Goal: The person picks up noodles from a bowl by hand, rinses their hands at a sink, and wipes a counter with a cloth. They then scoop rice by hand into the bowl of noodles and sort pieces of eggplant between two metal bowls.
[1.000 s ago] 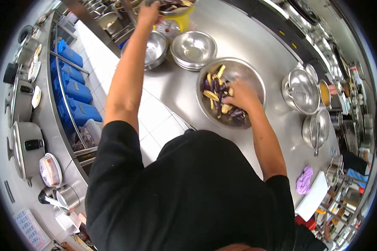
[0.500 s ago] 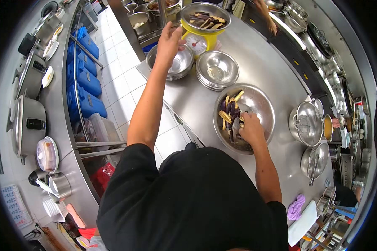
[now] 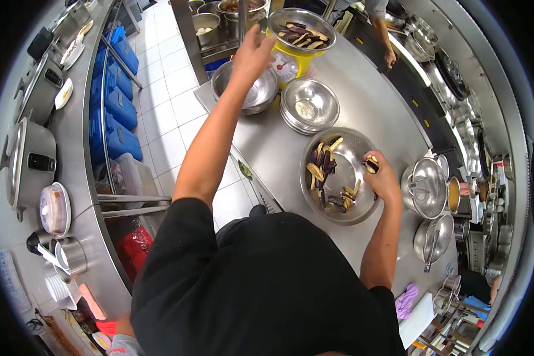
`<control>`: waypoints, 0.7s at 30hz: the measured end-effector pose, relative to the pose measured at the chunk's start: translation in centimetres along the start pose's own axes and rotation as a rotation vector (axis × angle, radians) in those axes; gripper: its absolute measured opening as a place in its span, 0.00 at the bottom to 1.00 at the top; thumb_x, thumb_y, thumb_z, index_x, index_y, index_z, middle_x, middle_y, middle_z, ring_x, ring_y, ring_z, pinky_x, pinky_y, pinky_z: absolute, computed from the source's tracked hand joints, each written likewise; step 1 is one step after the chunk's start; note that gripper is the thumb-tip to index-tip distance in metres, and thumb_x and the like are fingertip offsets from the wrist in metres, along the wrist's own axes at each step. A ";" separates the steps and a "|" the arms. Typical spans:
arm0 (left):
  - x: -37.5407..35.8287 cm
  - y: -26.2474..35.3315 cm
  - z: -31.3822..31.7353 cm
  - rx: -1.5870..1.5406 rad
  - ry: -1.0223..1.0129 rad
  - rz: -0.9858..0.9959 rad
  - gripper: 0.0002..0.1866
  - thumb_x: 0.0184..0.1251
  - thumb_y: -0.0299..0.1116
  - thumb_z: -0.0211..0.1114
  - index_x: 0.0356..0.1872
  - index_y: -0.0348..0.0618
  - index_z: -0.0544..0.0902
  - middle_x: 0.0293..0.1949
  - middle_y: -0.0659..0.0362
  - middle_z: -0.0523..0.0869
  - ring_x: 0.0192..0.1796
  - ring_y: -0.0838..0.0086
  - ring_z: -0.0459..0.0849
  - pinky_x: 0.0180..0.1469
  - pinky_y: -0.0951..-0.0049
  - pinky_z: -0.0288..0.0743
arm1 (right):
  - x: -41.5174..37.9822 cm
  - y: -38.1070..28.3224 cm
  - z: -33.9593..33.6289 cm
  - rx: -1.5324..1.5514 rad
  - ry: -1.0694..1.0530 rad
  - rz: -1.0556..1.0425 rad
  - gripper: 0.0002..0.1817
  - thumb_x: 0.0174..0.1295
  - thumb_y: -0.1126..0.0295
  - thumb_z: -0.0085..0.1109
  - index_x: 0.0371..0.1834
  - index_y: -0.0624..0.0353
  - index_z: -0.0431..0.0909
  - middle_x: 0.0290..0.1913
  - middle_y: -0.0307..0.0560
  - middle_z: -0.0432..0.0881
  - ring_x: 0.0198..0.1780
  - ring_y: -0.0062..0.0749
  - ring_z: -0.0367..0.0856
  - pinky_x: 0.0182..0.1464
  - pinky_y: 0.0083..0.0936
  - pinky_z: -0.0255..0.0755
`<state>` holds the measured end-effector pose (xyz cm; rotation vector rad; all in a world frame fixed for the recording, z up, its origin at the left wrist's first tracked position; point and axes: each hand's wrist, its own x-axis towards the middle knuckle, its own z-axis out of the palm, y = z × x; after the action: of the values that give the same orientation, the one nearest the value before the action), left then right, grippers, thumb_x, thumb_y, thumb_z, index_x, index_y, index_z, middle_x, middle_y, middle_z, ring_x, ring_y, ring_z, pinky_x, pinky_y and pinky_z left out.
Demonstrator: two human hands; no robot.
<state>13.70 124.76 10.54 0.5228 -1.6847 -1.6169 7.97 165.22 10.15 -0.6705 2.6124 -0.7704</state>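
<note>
My right hand [image 3: 384, 180] is closed on a few purple-skinned eggplant pieces [image 3: 371, 164], over the right rim of a large steel bowl [image 3: 362, 142]. Inside that bowl, more cut eggplant [image 3: 319, 169] lies in a pile on the left, with a smaller clump at the bottom. My left hand [image 3: 254, 58] is raised with fingers apart, beside a yellow dial scale [image 3: 286, 66]. On the scale rests a steel bowl [image 3: 273, 24] of eggplant strips, its rim close to my left fingertips.
Stacked steel bowls [image 3: 310, 107] stand between scale and large bowl, with another bowl [image 3: 222, 77] under my left forearm. Strainers [image 3: 427, 188] sit at the right, near a purple cloth [image 3: 406, 301]. Across the counter another person's hand [image 3: 390, 58] hangs down. Blue bins [image 3: 118, 133] line the aisle.
My right hand has lifted from the middle of the large bowl to its right rim, with eggplant pieces in it. My left hand stays near the scale; the view has shifted slightly.
</note>
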 end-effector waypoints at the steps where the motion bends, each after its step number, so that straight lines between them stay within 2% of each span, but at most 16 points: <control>1: 1.7 0.0 0.7 0.019 0.002 -0.021 0.37 0.70 0.42 0.67 0.72 0.31 0.64 0.55 0.47 0.83 0.32 0.70 0.87 0.30 0.73 0.82 | 0.2 -0.1 0.2 -0.011 0.017 -0.035 0.23 0.47 0.79 0.63 0.51 0.54 0.77 0.43 0.53 0.84 0.44 0.43 0.83 0.50 0.33 0.75; 2: 3.2 0.1 1.4 0.037 0.002 -0.042 0.35 0.69 0.40 0.67 0.71 0.31 0.65 0.53 0.47 0.84 0.31 0.69 0.87 0.30 0.72 0.83 | 0.4 -0.3 0.3 -0.021 0.036 -0.068 0.23 0.48 0.79 0.63 0.51 0.53 0.77 0.43 0.53 0.84 0.44 0.43 0.83 0.50 0.33 0.75; 3: 4.8 -0.1 1.8 0.057 -0.003 -0.065 0.34 0.68 0.38 0.67 0.70 0.30 0.66 0.51 0.46 0.85 0.29 0.68 0.87 0.29 0.71 0.84 | 0.2 -0.9 0.3 -0.006 0.016 -0.011 0.23 0.48 0.79 0.63 0.50 0.53 0.77 0.42 0.52 0.84 0.44 0.42 0.84 0.49 0.32 0.75; 6: 8.0 -1.9 2.5 -0.120 -0.165 -0.334 0.25 0.67 0.32 0.65 0.61 0.30 0.71 0.43 0.48 0.87 0.28 0.67 0.87 0.28 0.68 0.86 | -0.3 -1.9 -0.8 0.052 0.053 0.010 0.22 0.49 0.79 0.62 0.50 0.53 0.76 0.41 0.50 0.84 0.45 0.40 0.83 0.50 0.31 0.75; 7: 8.6 -2.6 3.1 -0.140 -0.077 -0.321 0.17 0.65 0.27 0.61 0.53 0.34 0.74 0.34 0.53 0.85 0.25 0.70 0.84 0.25 0.67 0.84 | -0.7 -2.5 -1.8 0.106 0.061 0.007 0.21 0.51 0.79 0.61 0.51 0.54 0.76 0.42 0.48 0.84 0.46 0.37 0.83 0.52 0.28 0.74; 10: 5.5 -0.1 3.5 -0.137 -0.230 -0.219 0.17 0.63 0.25 0.60 0.54 0.36 0.76 0.31 0.56 0.83 0.22 0.74 0.79 0.23 0.69 0.81 | -1.2 -4.7 -4.7 0.107 0.283 -0.215 0.20 0.54 0.79 0.60 0.52 0.54 0.75 0.44 0.47 0.84 0.47 0.35 0.83 0.53 0.27 0.74; 11: 4.1 0.4 3.6 -0.138 -0.321 -0.233 0.17 0.62 0.25 0.58 0.53 0.38 0.77 0.30 0.59 0.81 0.21 0.77 0.75 0.22 0.71 0.79 | -1.2 -5.4 -5.5 0.137 0.334 -0.292 0.20 0.55 0.79 0.61 0.53 0.54 0.75 0.45 0.43 0.81 0.47 0.29 0.80 0.53 0.24 0.73; 12: 1.5 2.0 4.1 -0.134 -0.361 -0.244 0.20 0.62 0.25 0.58 0.57 0.37 0.76 0.31 0.59 0.83 0.22 0.78 0.76 0.22 0.72 0.79 | -0.9 -6.4 -6.2 0.166 0.387 -0.373 0.21 0.56 0.78 0.62 0.54 0.53 0.75 0.46 0.39 0.79 0.47 0.24 0.77 0.52 0.21 0.71; 14: -2.7 2.9 5.1 -0.154 -0.492 -0.284 0.25 0.63 0.24 0.57 0.63 0.37 0.74 0.33 0.59 0.84 0.21 0.78 0.78 0.20 0.76 0.76 | -0.3 -9.1 -7.4 0.157 0.437 -0.486 0.23 0.55 0.78 0.66 0.56 0.55 0.75 0.50 0.42 0.79 0.51 0.28 0.78 0.56 0.24 0.71; 16: -6.4 4.0 6.0 -0.188 -0.641 -0.303 0.23 0.62 0.25 0.57 0.61 0.34 0.76 0.32 0.57 0.84 0.20 0.79 0.78 0.17 0.78 0.75 | 0.3 -11.2 -7.9 0.078 0.291 -0.423 0.32 0.53 0.75 0.70 0.65 0.52 0.74 0.59 0.47 0.81 0.55 0.34 0.81 0.60 0.27 0.72; 19: -9.5 3.2 7.0 -0.245 -0.730 -0.363 0.25 0.63 0.24 0.56 0.63 0.35 0.74 0.34 0.56 0.85 0.20 0.80 0.79 0.16 0.81 0.75 | 2.9 -10.7 -6.2 0.025 0.159 -0.511 0.37 0.55 0.72 0.71 0.71 0.47 0.72 0.66 0.50 0.79 0.60 0.39 0.81 0.62 0.32 0.73; 21: -10.2 2.6 7.1 -0.239 -0.733 -0.369 0.25 0.64 0.25 0.56 0.64 0.37 0.73 0.34 0.56 0.86 0.20 0.80 0.80 0.16 0.80 0.76 | 2.8 -10.4 -6.1 0.094 0.167 -0.498 0.35 0.56 0.68 0.70 0.70 0.46 0.74 0.58 0.52 0.83 0.56 0.42 0.84 0.58 0.33 0.75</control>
<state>15.55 137.28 11.17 0.1134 -1.9248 -2.4532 6.56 158.60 20.55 -1.3050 2.5554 -1.1231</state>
